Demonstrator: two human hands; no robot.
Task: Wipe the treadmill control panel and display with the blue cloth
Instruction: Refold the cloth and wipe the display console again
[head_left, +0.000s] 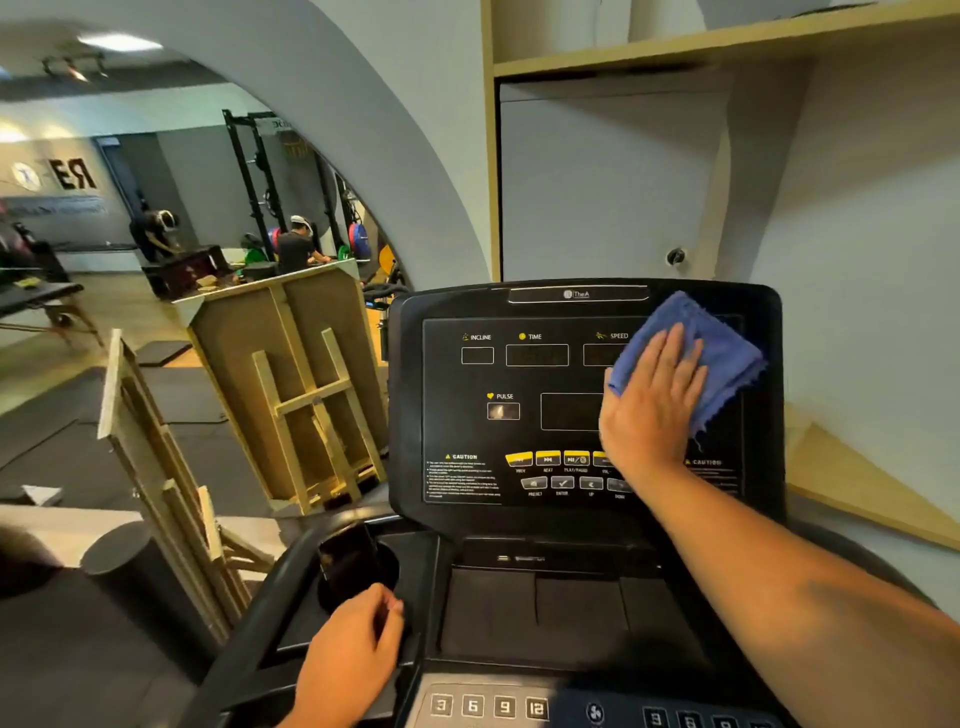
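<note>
Right hand (652, 400) lies flat, fingers spread, pressing the cloth (696, 353) against the display (519, 405); cloth extends past the fingertips, upper right. Left hand (348, 654) fingers curl over the console (571, 613) edge beside the cupholder (358, 571).

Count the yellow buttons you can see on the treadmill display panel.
4: a row below the display, three whole, a fourth partly under the right hand. More may be hidden.

Arched mirror (218, 171) left, pale wall (857, 218), wooden shelf (717, 52) above.
</note>
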